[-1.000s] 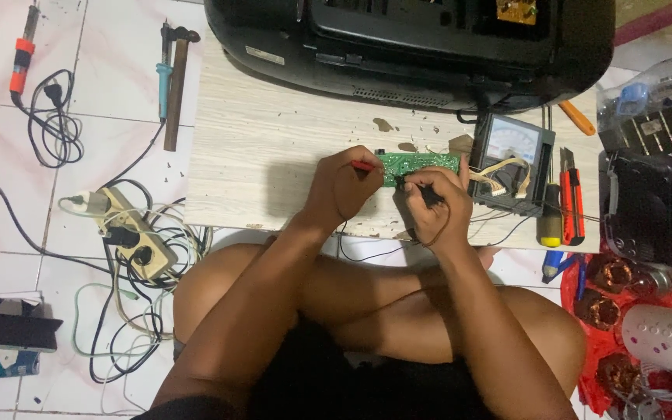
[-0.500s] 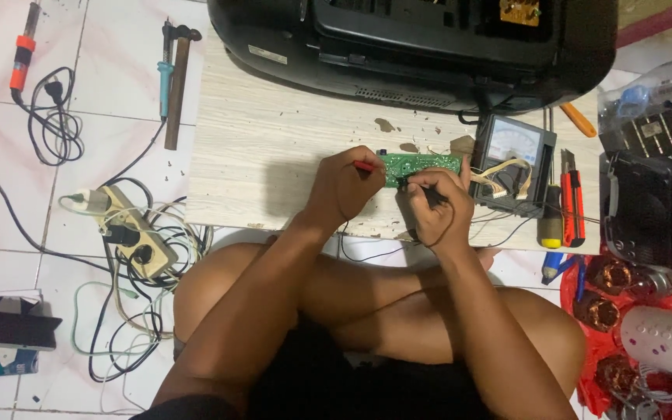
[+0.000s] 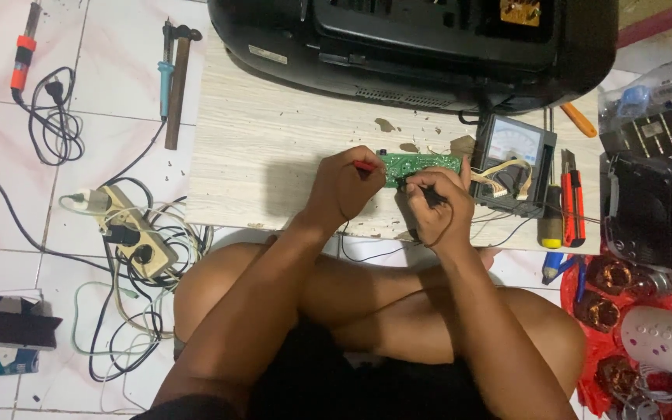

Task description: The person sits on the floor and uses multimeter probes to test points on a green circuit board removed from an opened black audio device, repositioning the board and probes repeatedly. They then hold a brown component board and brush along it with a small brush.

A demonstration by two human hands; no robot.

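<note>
A green circuit board [image 3: 420,165] is lying flat on the pale wood-grain tabletop [image 3: 274,148], right of frame centre, just below the big black audio unit [image 3: 421,39] that fills the upper middle.

Left hand [image 3: 344,187] is closed on a red test probe [image 3: 365,166], tip laid at the board's left end. Right hand [image 3: 433,206] is clenched on a black test probe [image 3: 421,189], tip set on the board's lower edge; a thin black lead is seen trailing off below the hand. The board itself is gripped by neither hand (only probe tips appear to touch it, though exact contact is partly hidden by the fingers).

Handling judgement:
- Board: light, stiff, thin, probably brittle at solder joints. It is likely shifted easily under probe pressure, since nothing is seen pinning it.
- Best taken by the bare long edges, not by the component face or by the pale ribbon wires [image 3: 499,175] at its right end.
- Probes: slim, smooth, pinched pen-style near the tip for control.

Nearby: an analogue meter [image 3: 516,148] is just right of the board, an orange utility knife [image 3: 572,198] and a yellow-handled screwdriver [image 3: 550,225] further right. A power strip [image 3: 130,233] with tangled cables is on the tiled floor at left, and a hammer [image 3: 176,85] and a soldering iron [image 3: 23,50] are at upper left.
</note>
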